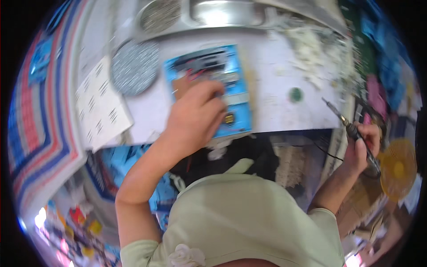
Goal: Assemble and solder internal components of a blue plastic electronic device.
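A blue shallow case with electronic parts, red wires and dark strips inside lies on the white worktable. My left hand is over its near left part, fingers curled in and pressed together; what they hold, if anything, is hidden. A small dark square part with a yellowish middle sits in the case beside those fingers. Off the table's right front corner, my right hand is closed around the black handle of a soldering iron. The iron's metal tip points up and left, away from the case. Motion blurs the picture.
Left of the case stand a round silvery-grey disc and a white sheet with dark marks. A metal tray lies along the back. Pale scraps and a small green disc are at right. The iron's black cord hangs down.
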Motion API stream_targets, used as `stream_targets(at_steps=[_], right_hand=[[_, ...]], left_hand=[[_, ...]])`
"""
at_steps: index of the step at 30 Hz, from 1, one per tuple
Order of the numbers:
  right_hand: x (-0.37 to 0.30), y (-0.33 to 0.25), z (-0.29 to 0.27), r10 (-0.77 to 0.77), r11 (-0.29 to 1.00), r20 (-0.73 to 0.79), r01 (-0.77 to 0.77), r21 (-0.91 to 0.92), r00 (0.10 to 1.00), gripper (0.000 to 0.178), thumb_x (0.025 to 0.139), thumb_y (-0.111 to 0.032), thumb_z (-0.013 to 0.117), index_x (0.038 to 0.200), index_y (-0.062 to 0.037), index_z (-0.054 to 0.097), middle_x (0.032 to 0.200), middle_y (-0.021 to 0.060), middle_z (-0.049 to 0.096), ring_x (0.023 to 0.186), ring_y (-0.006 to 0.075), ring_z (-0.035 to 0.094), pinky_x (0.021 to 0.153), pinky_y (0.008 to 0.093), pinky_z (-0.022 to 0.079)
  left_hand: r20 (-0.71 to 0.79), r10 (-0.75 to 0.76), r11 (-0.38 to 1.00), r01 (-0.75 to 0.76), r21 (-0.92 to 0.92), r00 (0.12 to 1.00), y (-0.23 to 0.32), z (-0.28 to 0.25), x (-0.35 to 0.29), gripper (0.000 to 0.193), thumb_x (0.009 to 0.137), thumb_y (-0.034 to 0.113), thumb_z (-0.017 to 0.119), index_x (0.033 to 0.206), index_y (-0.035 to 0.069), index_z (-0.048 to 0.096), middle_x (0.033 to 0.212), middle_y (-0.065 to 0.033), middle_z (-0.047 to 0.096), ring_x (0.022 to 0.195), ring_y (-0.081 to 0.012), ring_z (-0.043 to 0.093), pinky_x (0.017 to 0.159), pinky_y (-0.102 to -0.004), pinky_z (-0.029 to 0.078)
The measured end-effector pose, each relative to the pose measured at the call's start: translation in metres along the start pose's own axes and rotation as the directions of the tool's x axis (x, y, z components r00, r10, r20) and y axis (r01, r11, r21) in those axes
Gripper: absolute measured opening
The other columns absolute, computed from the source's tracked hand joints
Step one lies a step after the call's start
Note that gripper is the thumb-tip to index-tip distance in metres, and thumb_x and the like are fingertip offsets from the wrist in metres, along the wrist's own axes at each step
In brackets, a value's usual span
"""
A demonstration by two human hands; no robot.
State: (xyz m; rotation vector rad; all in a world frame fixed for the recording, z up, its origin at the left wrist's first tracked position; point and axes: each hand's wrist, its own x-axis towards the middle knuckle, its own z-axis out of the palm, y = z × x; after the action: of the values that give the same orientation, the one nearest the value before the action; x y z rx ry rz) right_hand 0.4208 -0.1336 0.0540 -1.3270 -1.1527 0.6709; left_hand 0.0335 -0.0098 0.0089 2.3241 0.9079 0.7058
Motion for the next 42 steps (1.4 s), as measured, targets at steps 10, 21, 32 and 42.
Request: stream_targets(at_steps=[10,21,32,42], right_hand=[[-0.04,-0.018,-0.164,-0.153,0.986,-0.662,0.16,-0.051,0.734,0.008,0.092,-0.008,0.055,0.093,-0.0035,0.062,0.067,-0.0008,0.046,0.052,0.0077,0.034,0.052,0.026,0.032],[-0.011,0.042,-0.144,0.417,0.906,-0.571,-0.271,0.326,0.707,0.045,0.101,-0.014,0.063,0.143,-0.0036,0.051,0.099,0.0064,0.066,0.079,0.012,0.056,0.062,0.0251,0.046],[0.031,0.006,0.184,-0.072,0.909,0.315,0.192,-0.371,0.946,0.01,0.084,-0.01,0.076,0.088,-0.0023,0.071,0.075,0.0062,0.063,0.067,0.0192,0.056,0.064,0.0313,0.048],[0.058,-0.009,0.233,0.044,0.504,0.576,0.48,-0.718,0.816,0.023,0.081,-0.028,0.073,0.075,-0.0061,0.067,0.074,0.01,0.068,0.075,0.0299,0.066,0.064,0.0442,0.054]], left_hand=[[-0.003,-0.071,0.997,0.071,-0.011,0.997,0.013,-0.004,-0.007,0.018,0.079,-0.002,0.075,0.096,0.001,0.07,0.113,-0.0156,0.061,0.085,-0.0264,0.064,0.076,-0.0353,0.053],[-0.128,-0.127,0.983,0.107,-0.149,0.984,0.002,-0.011,-0.031,0.036,0.078,-0.003,0.074,0.112,0.005,0.071,0.121,-0.0153,0.058,0.087,-0.0243,0.067,0.073,-0.0349,0.057],[-0.344,-0.007,0.993,0.047,0.107,0.939,0.002,-0.002,-0.007,0.026,0.073,0.001,0.077,0.097,0.01,0.073,0.104,-0.0068,0.059,0.087,-0.0243,0.059,0.075,-0.039,0.046],[-0.343,0.062,0.955,0.044,0.294,0.937,-0.002,-0.001,0.005,0.024,0.071,0.012,0.078,0.095,0.014,0.076,0.097,-0.0031,0.06,0.092,-0.0222,0.055,0.086,-0.0408,0.034]])
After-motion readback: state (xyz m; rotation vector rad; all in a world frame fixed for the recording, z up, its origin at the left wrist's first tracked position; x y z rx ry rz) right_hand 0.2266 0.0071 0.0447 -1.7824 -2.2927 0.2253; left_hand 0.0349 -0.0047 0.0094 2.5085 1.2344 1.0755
